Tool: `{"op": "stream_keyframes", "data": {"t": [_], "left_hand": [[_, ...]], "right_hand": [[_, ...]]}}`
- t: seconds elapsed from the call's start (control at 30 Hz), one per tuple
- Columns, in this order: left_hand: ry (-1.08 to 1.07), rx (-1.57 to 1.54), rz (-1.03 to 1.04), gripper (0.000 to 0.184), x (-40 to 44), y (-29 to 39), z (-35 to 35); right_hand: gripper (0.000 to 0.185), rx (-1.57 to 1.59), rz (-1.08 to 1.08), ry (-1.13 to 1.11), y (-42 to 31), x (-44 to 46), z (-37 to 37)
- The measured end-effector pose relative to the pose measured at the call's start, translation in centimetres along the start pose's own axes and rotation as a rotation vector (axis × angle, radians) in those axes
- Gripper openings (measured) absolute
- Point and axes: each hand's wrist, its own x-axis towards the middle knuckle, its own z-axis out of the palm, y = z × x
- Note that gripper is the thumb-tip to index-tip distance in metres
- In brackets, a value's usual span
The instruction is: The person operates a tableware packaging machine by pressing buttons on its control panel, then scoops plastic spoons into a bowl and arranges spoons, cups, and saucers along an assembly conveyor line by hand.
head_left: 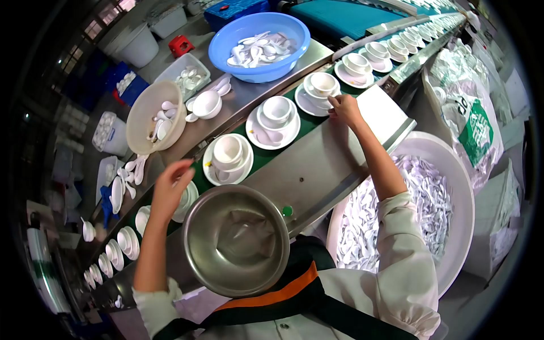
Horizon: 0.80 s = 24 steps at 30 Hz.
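My right hand (343, 109) is closed in a pinch at the near edge of a white dish set (323, 84), a cup and bowl stacked on a saucer. Whatever its fingertips hold is hidden. My left hand (173, 186) is raised over the belt with its fingers loosely curved and apart, holding nothing visible. Just beyond it stands another dish set (228, 150) with a small yellow mark on its saucer. Between the two hands is a third dish set (277, 111), with a white spoon (268, 136) lying on the saucer.
Dish sets line the green belt (309, 127). A metal bowl (198, 249) holding a crumpled clear bag sits before me. A large tub (466, 226) of wrapped spoons stands at right. Across the belt are a blue basin (218, 59) of spoons and a cream basin (136, 127).
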Motion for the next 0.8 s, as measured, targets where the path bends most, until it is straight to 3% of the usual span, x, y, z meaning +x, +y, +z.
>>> {"op": "stream_keyframes", "data": {"t": [0.07,0.13,0.17,0.23,0.3,0.33,0.43,0.5,0.53,0.57,0.6,0.67,0.7,0.77,0.8], "left_hand": [[0.130,0.030,-0.068,0.031,-4.8,-3.7,-2.8],[-0.016,-0.259,-0.460,0.044,-9.5,-6.4,-3.8],[-0.180,-0.354,-0.500,0.048,-11.2,-8.3,-3.8],[-0.227,-0.649,-0.608,0.051,-13.8,-10.5,-2.7],[-0.316,-0.564,-0.719,0.049,-13.2,-9.5,-1.3],[-0.395,-0.552,-0.736,0.049,-12.8,-8.4,-0.2],[-0.497,-0.413,-0.663,0.050,-11.9,-3.4,2.9],[-0.423,-0.283,-0.603,0.045,-13.6,1.1,7.2],[-0.577,-0.174,-0.520,0.047,-13.9,3.1,10.3],[-0.731,-0.072,-0.439,0.050,-13.6,4.4,13.8],[-0.894,-0.025,-0.212,0.063,-13.5,4.3,18.1],[-0.977,-0.009,0.169,0.078,-13.4,5.3,28.4],[-1.013,-0.015,0.114,0.077,-13.2,4.1,33.6],[-0.963,0.184,0.274,0.076,-11.5,0.1,42.2],[-0.926,0.270,0.271,0.077,-10.5,-0.1,44.7]], "right_hand": [[0.031,0.013,-0.119,0.073,-0.7,-2.4,-0.8],[0.030,0.168,-0.122,0.020,-3.5,-7.8,-2.0],[0.031,0.287,-0.130,-0.068,-4.4,-10.9,-2.1],[0.042,0.470,-0.023,-0.277,-6.8,-18.3,-0.8],[0.056,0.370,-0.225,-0.327,-8.7,-26.0,1.9],[0.055,0.413,-0.144,-0.252,-8.9,-28.5,3.5],[0.053,0.620,0.062,-0.008,-5.9,-33.0,1.9],[0.050,0.550,0.096,0.245,-3.0,-36.9,-1.7],[0.049,0.650,0.224,0.299,-0.5,-39.3,-3.5],[0.048,0.504,0.297,0.385,1.6,-41.4,-5.7],[0.048,0.391,0.404,0.479,5.2,-43.6,-7.0],[0.054,0.243,0.664,0.603,15.0,-48.4,-8.5],[0.054,0.099,0.753,0.694,20.6,-51.4,-9.0],[0.061,-0.004,1.146,0.708,26.8,-55.7,-12.3],[0.063,-0.163,1.122,0.783,30.9,-58.9,-13.8]]}}
